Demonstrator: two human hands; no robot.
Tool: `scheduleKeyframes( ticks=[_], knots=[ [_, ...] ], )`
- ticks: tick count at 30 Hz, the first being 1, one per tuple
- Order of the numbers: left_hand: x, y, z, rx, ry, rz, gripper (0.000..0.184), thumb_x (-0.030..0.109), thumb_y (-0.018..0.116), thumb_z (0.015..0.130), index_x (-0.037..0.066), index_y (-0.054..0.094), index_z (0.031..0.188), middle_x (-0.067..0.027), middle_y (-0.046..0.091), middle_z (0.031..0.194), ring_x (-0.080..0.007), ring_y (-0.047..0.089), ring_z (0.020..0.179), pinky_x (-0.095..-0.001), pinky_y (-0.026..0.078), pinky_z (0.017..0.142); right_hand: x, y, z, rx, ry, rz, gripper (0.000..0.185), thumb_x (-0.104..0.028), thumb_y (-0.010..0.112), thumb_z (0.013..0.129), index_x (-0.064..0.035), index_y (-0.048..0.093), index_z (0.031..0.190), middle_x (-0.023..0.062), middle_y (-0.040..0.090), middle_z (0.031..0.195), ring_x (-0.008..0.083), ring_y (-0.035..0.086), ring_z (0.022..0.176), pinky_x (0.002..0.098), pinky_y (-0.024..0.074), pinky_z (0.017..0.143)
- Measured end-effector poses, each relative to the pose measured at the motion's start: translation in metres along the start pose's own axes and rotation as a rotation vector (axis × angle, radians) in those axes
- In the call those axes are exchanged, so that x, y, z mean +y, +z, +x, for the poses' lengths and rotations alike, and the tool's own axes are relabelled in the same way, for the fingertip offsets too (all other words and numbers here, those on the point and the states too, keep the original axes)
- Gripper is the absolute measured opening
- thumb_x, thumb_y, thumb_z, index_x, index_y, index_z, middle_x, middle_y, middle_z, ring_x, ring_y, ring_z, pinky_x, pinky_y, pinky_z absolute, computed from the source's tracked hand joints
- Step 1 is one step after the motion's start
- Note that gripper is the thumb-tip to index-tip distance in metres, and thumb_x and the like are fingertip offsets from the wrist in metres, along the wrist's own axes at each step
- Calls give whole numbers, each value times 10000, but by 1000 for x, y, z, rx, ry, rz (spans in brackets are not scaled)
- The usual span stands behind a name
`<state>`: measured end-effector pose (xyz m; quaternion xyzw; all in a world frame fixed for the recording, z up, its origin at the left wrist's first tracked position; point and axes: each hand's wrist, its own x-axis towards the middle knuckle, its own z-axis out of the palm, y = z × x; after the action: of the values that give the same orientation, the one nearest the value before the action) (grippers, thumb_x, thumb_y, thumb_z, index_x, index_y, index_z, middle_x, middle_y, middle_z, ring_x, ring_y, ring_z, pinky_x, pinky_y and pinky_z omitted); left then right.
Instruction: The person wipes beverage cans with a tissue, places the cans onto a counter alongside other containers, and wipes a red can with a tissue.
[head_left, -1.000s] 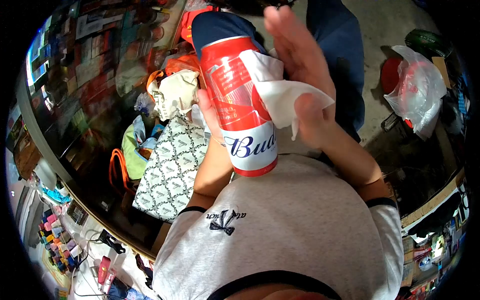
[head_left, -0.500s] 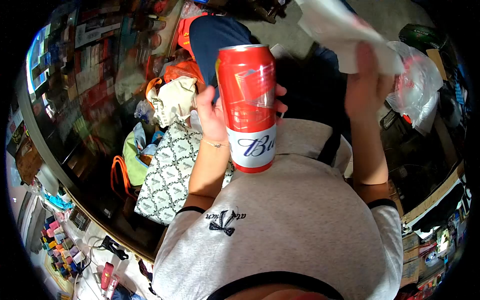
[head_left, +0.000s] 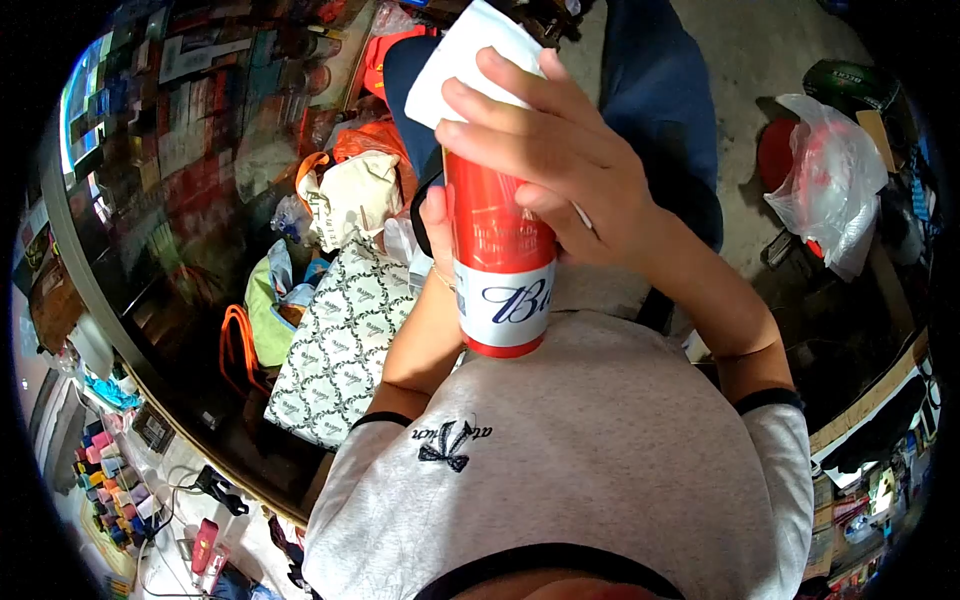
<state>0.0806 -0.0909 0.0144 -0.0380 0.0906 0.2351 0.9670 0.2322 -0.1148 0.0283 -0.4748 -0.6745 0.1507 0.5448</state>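
Upright in front of my chest is a red beer can (head_left: 500, 215) with a white band and dark script lettering. My left hand (head_left: 437, 215) is wrapped around it from the left and behind; most of its fingers are hidden. A folded white tissue (head_left: 470, 60) covers the can's top. My right hand (head_left: 580, 160) presses the tissue there, its fingers curved across tissue and rim and its thumb against the can's upper side. The can's lid is out of sight.
A glass-sided cabinet (head_left: 190, 130) with many small packs curves along the left. Beside my lap lie a patterned box (head_left: 340, 350), a cream bag (head_left: 355, 195) and a green bag (head_left: 270, 320). A clear plastic bag (head_left: 830, 190) is at the right.
My right hand has swung in from the right with the tissue and brought it onto the can's top. The can, still in my left hand, has dropped slightly.
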Motion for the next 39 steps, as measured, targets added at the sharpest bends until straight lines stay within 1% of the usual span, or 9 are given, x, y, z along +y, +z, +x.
scheduleKeyframes(
  ticks=[7,12,15,19,22,27,30,32,39],
  knots=[
    [6,-10,-6,270,173,7,688,481,489,793,102,286,1331,-143,399,1298,-268,418,1176,-403,340,987,-6,6,-9,-110,62,30,359,-198,315,911,-39,558,1122,114,562,1152,295,396,1220,482,206,1027],
    [20,-12,-1,323,155,-57,643,424,439,821,80,280,1340,-147,373,1327,-286,419,1179,-412,349,987,-13,8,-11,-76,39,168,387,-190,597,779,-85,543,1148,174,530,1173,261,469,1144,367,391,932],
    [20,-4,0,173,133,-21,742,522,445,788,123,209,1367,-146,315,1361,-325,406,1184,-468,390,931,0,3,-6,-89,180,115,385,-163,539,806,-100,525,1186,175,391,1315,320,354,1228,406,296,1007],
    [19,-9,-3,63,59,-73,832,647,415,759,174,140,1386,-146,243,1398,-381,398,1176,-562,452,824,9,4,-5,-112,103,-22,341,-165,444,845,-126,545,1168,106,421,1312,312,306,1263,478,213,1034],
    [23,-22,3,-18,13,-61,801,646,321,786,124,171,1376,-171,271,1375,-394,414,1152,-556,444,840,0,10,-10,-150,60,5,324,-167,462,831,-144,571,1136,82,454,1288,283,317,1265,466,208,1040],
    [20,-3,17,285,-17,-272,791,625,307,800,60,233,1349,-201,324,1335,-392,418,1147,-504,402,912,-2,18,-22,-122,91,30,292,-174,532,784,-163,606,1066,48,536,1195,271,415,1198,467,245,1020],
    [20,-8,19,54,-15,-155,782,599,317,811,-7,299,1306,-231,388,1280,-375,420,1149,-438,344,975,-3,21,-28,-136,57,121,276,-172,545,773,-162,613,1040,44,546,1177,265,432,1182,485,257,1003],
    [20,-6,16,297,-5,161,774,593,336,809,-1,303,1304,-222,410,1265,-355,427,1149,-449,353,969,-5,24,-32,-131,48,181,277,-159,559,758,-170,615,1028,32,559,1151,256,456,1159,501,244,999],
    [27,-5,14,358,41,37,730,530,392,811,6,291,1309,-198,427,1260,-341,450,1131,-505,376,934,-25,22,-37,-192,50,263,238,-138,582,732,-196,631,958,-18,590,1078,206,499,1112,466,147,1057]
  ],
)
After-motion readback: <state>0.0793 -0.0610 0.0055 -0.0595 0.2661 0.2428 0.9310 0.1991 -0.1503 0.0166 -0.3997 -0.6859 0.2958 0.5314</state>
